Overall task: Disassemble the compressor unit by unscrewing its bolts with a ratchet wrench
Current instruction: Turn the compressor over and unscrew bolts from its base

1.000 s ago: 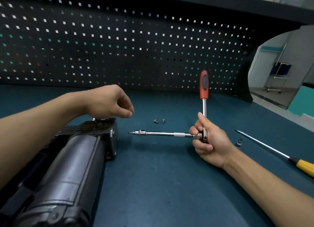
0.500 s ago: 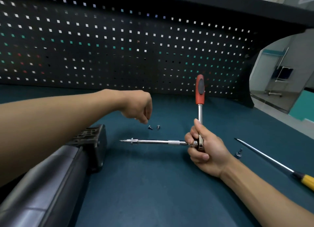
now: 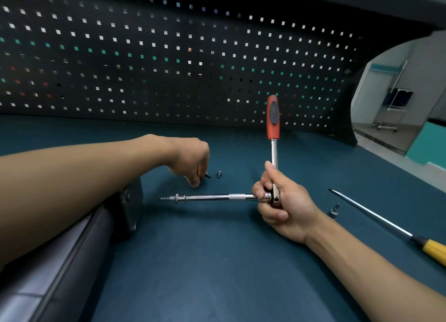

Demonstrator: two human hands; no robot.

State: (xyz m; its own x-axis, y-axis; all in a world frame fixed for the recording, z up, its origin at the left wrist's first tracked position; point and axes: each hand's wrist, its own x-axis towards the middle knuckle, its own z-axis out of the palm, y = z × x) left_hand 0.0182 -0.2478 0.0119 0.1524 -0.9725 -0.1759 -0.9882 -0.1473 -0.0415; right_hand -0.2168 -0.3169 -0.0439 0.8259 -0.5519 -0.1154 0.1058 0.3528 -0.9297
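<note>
The dark compressor unit (image 3: 72,261) lies at the lower left, partly hidden under my left forearm. My left hand (image 3: 190,160) reaches past it, its bunched fingertips pointing down at the mat right beside two loose bolts (image 3: 213,175). Whether those fingers pinch anything is hidden. My right hand (image 3: 284,201) grips the head of the ratchet wrench (image 3: 273,119). The wrench's red handle stands upright. Its long chrome extension bar (image 3: 217,197) points left, just above the mat, with its tip apart from the compressor.
A screwdriver (image 3: 432,248) with a yellow handle lies at the right, and a small metal bit (image 3: 334,210) rests near its shaft. A black pegboard wall (image 3: 169,56) closes off the back of the teal mat (image 3: 205,261).
My left hand has left the compressor's end and travelled right, then dropped to the mat by the two bolts. The right hand and wrench have barely moved.
</note>
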